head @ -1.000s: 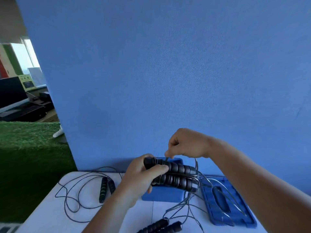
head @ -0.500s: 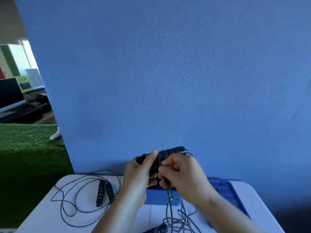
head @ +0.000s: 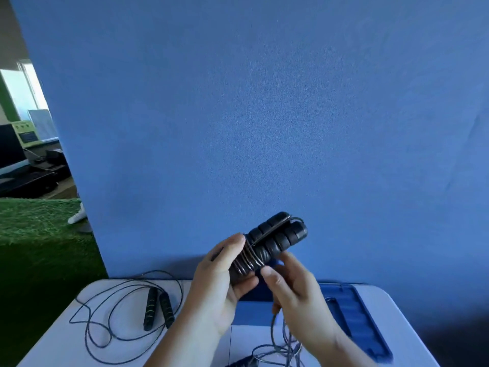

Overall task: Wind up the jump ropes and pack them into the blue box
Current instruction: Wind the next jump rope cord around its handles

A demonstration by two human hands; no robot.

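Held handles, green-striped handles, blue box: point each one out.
Held handles (head: pixel 280 239), head view, ribbed foam grip.
Green-striped handles (head: pixel 150 308), head view, left handle's middle.
Blue box (head: pixel 251 311), head view, front wall.

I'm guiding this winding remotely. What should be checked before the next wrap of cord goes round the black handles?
1. Left hand grips the two black ribbed foam handles: ok.
2. Thin grey cord wraps lie snug on them: ok.
3. Right hand holds the cord's free run: ok.
4. Loose cord heap on the white table untangled: cannot tell.
5. Blue plastic box open, blue lid beside it: ok.
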